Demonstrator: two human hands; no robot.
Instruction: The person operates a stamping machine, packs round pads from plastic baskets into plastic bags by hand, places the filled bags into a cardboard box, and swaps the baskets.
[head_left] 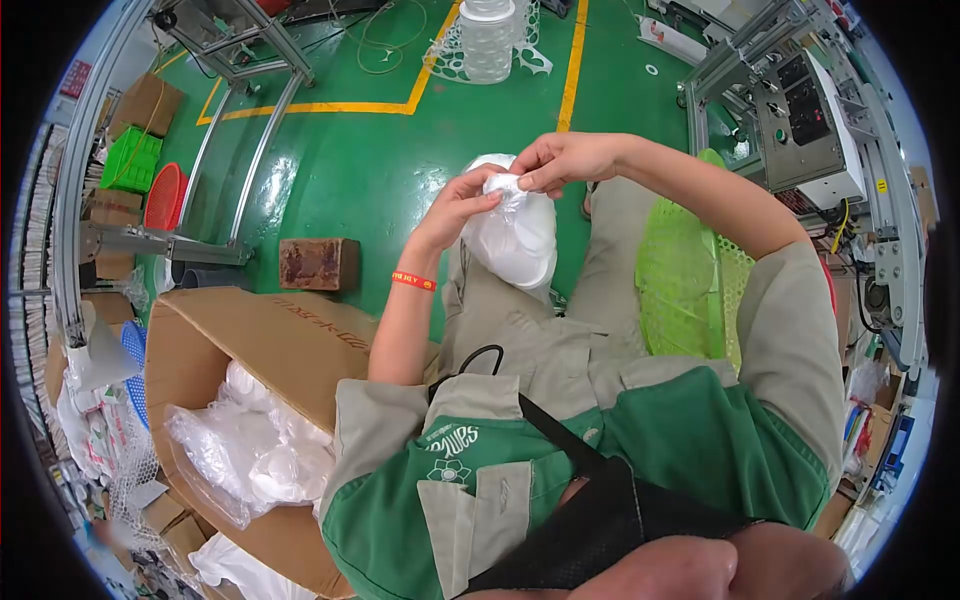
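Observation:
A clear plastic bag (510, 240) full of white round pieces rests upright on my lap, between my thighs. At its gathered top, my left hand (465, 203) pinches the plastic from the left side. From the right, my right hand (560, 163) has its thumb and fingers closed on the same bunched plastic, close to the left fingertips. The pieces inside are partly blurred by the shiny film.
An open cardboard box (270, 325) with clear bags of white pieces stands at the left. A brown block (319, 264) lies on the green floor. A green mesh basket (690, 280) is beside my right leg. Metal frames flank both sides; white stacks (488, 45) stand ahead.

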